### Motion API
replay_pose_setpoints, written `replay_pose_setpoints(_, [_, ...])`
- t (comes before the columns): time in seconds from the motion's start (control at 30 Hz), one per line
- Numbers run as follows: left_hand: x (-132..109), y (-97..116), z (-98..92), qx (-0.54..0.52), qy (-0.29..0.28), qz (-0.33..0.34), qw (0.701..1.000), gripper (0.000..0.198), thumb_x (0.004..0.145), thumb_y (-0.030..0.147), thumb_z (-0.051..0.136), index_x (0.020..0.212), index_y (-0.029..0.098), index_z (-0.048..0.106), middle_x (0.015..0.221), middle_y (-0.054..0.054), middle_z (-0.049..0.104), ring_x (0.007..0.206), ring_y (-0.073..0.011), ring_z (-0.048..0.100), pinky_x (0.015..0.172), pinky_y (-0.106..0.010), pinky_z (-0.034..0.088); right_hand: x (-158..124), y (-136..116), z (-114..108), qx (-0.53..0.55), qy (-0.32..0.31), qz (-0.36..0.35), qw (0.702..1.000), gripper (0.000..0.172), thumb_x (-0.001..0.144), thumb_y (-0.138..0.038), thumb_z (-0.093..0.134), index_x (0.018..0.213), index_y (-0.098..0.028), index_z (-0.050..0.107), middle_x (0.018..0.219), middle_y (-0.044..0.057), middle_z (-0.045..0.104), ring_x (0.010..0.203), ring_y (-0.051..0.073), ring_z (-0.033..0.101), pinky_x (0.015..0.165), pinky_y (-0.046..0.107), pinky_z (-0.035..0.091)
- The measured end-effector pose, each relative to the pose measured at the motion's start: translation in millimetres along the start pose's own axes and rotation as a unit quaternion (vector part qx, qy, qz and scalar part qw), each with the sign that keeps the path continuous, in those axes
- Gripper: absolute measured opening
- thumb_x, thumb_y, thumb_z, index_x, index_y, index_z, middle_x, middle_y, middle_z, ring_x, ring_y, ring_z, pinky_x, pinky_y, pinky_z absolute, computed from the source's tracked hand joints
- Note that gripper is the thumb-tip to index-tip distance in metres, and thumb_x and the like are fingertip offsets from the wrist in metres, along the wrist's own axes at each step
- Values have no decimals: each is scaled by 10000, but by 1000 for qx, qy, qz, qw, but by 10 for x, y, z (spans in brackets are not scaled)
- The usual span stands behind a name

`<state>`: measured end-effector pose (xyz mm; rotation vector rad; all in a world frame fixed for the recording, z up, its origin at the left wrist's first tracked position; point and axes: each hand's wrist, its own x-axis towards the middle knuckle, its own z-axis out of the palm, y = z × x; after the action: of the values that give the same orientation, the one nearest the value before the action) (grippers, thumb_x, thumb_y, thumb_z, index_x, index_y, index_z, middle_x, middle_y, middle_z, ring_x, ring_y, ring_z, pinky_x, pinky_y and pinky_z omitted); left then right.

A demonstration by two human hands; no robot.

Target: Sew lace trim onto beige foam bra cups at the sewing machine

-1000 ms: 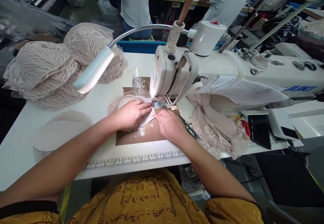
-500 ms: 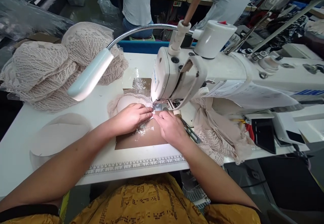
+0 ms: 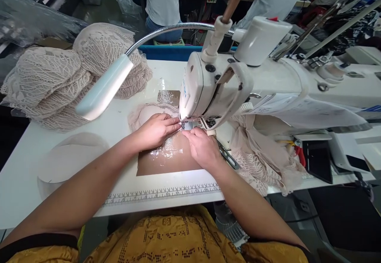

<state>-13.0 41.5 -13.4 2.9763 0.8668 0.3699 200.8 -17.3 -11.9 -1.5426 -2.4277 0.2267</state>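
My left hand (image 3: 156, 130) lies flat on a small beige lace piece (image 3: 145, 114), its fingers stretched toward the needle of the white sewing machine (image 3: 214, 84). My right hand (image 3: 202, 146) rests just right of it, fingers curled down and pressing the edge of the fabric by the presser foot (image 3: 187, 125). Both fingertips nearly meet under the machine head. The lace trails out behind the needle to the left. A brown taped patch (image 3: 166, 164) on the table lies under my hands.
A pile of beige lace cups (image 3: 59, 80) fills the table's back left. A gooseneck lamp (image 3: 104, 86) hangs over the left side. More lace fabric (image 3: 256, 156) drapes at the right edge. A printed ruler (image 3: 163, 194) runs along the front. Two people stand at the far bench.
Both hands have slid forward toward the needle, feeding the lace through; more of the piece now lies behind the presser foot. The view shifted slightly right.
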Motion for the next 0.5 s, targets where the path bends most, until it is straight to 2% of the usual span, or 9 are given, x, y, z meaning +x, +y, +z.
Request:
replay_pose_setpoints(0.17, [2, -9, 17, -7, -3, -13, 1000, 441, 876, 103, 471, 1298, 133, 596, 1322, -118, 614, 968, -259, 567, 842, -417, 481, 6, 5, 9, 15, 2, 9, 1000, 396, 917, -130, 437, 1207, -230, 688, 980, 65, 690, 877, 209, 596, 726, 309, 412])
replay_pose_setpoints(0.33, [-21, 15, -66, 11, -23, -52, 998, 407, 913, 167, 454, 1297, 142, 587, 1296, -143, 608, 1170, -316, 522, 936, -466, 451, 10, 21, 27, 30, 17, 10, 999, 402, 901, -124, 438, 1189, -227, 699, 1006, 58, 705, 901, 213, 609, 755, 308, 441])
replay_pose_setpoints(0.43, [-65, 81, -178, 23, -38, -98, 994, 381, 933, 238, 457, 1265, 121, 602, 1243, -168, 619, 1104, -328, 562, 867, -464, 483, 3, 32, 25, 44, 20, 16, 999, 393, 902, -127, 432, 1173, -210, 704, 1056, 69, 706, 911, 209, 620, 776, 307, 463])
replay_pose_setpoints(0.5, [-100, 150, -247, 22, -52, -108, 992, 368, 949, 297, 454, 1218, 117, 631, 1159, -163, 644, 1010, -308, 598, 785, -419, 506, -1, 37, 16, 51, 20, 19, 998, 394, 897, -123, 431, 1172, -206, 701, 1070, 74, 704, 910, 207, 624, 775, 304, 471])
